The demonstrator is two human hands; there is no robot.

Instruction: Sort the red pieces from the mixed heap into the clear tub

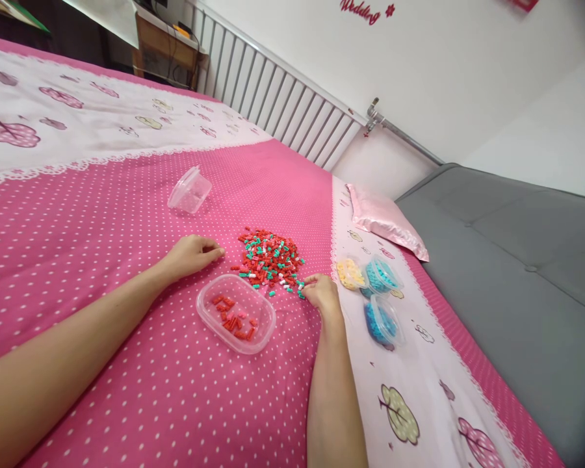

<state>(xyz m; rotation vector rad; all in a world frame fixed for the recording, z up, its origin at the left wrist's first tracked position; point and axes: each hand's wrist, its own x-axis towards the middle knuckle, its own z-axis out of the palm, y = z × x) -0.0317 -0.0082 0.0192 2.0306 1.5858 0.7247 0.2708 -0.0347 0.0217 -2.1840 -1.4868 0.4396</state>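
A pile of small plastic building bricks (272, 255), mostly red with green, white and pink ones mixed in, lies on the pink dotted bedspread. My left hand (192, 253) rests just left of the pile, fingers together and thumb close to them; anything between the tips is too small to make out. At the pile's right edge, my right hand (322, 294) has its fingertips pinched on a small brick (301, 292) among green and white pieces. Between my forearms sits an open clear plastic tub (205, 317) holding several red bricks and a few pink ones.
Another clear tub (191, 190) lies tipped beyond my left hand. To the right stand tubs of yellow bricks (350, 273), turquoise bricks (381, 275) and blue bricks (379, 322). A pink pillow (387, 221) lies against the grey headboard (507, 260). Metal railing (277, 75) borders the far side.
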